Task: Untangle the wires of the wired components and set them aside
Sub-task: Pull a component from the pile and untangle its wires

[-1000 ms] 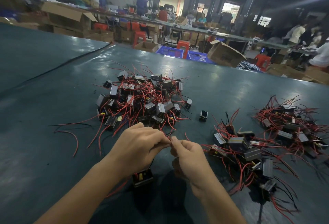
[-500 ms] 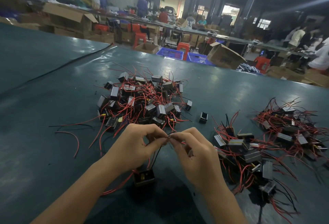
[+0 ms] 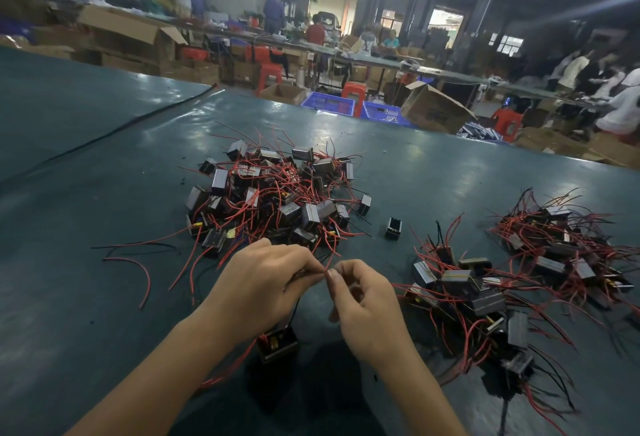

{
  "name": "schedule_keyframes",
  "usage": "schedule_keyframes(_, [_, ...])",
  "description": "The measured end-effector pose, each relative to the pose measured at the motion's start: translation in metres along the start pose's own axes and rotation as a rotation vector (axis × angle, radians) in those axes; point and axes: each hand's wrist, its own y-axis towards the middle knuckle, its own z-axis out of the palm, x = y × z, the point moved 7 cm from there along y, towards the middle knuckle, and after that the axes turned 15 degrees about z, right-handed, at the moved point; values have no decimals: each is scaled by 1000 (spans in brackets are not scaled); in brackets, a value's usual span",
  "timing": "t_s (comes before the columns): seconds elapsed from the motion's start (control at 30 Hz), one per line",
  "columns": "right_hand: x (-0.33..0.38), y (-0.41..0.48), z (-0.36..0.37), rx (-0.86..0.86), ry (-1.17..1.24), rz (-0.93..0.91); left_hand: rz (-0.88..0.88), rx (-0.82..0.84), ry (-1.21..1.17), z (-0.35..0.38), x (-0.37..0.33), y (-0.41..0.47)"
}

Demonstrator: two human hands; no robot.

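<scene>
We see left hand (image 3: 263, 283), right hand (image 3: 367, 307) pinching wire (image 3: 295, 311) of component (image 3: 277, 343); tangled pile (image 3: 277, 193) at 12 o'clock, second heap (image 3: 464, 290) at 3 o'clock.

Your left forearm (image 3: 166, 363) and right forearm (image 3: 412, 383) come in from the bottom edge of the frame, both bare and slim. Your left hand (image 3: 263, 283) and right hand (image 3: 367, 304), lower centre, are bare too. One short, trimmed fingernail (image 3: 333, 275) shows on the right hand.
</scene>
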Motion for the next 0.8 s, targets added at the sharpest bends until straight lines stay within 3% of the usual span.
schedule_keyframes(0.17, [3, -5, 3, -6, 70, -52, -50, -40, -73, -2, 4, -1])
schedule_keyframes(0.33, [9, -6, -5, -153, 20, -158, -85, -46, -182, 1, 7, -3])
schedule_keyframes(0.57, [4, -5, -29, -293, 322, -69, -324, -92, -50, -3, 32, -16])
schedule_keyframes(0.8, [33, -27, -78, -637, 439, -377, -535, -148, -75, -4, 59, -33])
